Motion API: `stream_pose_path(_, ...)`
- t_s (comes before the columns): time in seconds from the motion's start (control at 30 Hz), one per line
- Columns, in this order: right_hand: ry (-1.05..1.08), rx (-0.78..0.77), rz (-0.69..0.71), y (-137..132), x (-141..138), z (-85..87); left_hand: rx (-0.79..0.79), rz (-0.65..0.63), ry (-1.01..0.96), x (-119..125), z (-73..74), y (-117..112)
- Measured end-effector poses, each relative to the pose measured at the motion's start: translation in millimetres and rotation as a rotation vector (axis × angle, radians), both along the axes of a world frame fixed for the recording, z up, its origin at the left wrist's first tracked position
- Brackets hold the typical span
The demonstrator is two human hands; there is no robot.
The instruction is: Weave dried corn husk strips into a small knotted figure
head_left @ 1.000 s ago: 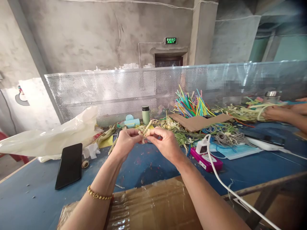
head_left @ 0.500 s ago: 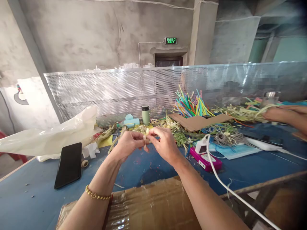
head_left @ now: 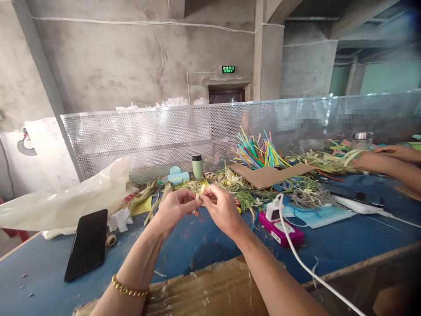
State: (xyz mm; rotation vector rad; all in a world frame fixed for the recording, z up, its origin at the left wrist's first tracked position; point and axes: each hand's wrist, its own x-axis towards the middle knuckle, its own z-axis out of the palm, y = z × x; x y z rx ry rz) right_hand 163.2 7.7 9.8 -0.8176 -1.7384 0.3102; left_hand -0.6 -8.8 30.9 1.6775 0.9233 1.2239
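Note:
My left hand (head_left: 173,208) and my right hand (head_left: 221,210) meet above the blue table (head_left: 204,241), fingertips pinched together on a small pale yellow strip (head_left: 201,192) that pokes up between them. Both hands are closed on it. A gold bracelet (head_left: 126,289) circles my left wrist. Just behind the hands lies a heap of pale and green strips (head_left: 230,182).
A black phone (head_left: 87,243) lies at the left by a white plastic bag (head_left: 66,197). A green flask (head_left: 197,166), coloured straws (head_left: 259,151), cardboard sheet (head_left: 269,174) and pink power bank (head_left: 281,228) with white cable sit behind. A taped carton (head_left: 204,289) is nearest me. Another person's hands (head_left: 381,158) work at the right.
The view has tilted up a little, so everything sits lower in frame. My hands have drawn closer together on the strip, which now shows less of its length.

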Motion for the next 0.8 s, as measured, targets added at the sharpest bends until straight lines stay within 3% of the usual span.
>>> stream_pose_path(0.27,0.116,-0.067,0.024,1.5,-2.6,-0.3,0.065,0.113,0.009,7.7,-3.3,-0.3)
stream_pose_path(0.4,0.157,-0.142,0.102,1.6,-0.1,1.6,0.033,0.137,-0.044,6.5,-2.9,-0.2)
stream_pose_path(0.63,0.162,-0.250,0.055,8.9,17.0,7.8,-0.072,0.135,-0.222,-4.6,-0.1,4.2)
stream_pose_path(0.7,0.190,-0.243,0.124,9.8,19.2,8.3,-0.122,0.084,-0.277,-7.6,1.3,4.9)
stream_pose_path(0.8,0.219,-0.264,0.333,5.6,20.6,10.9,-0.206,-0.045,-0.325,-11.5,3.6,4.7)
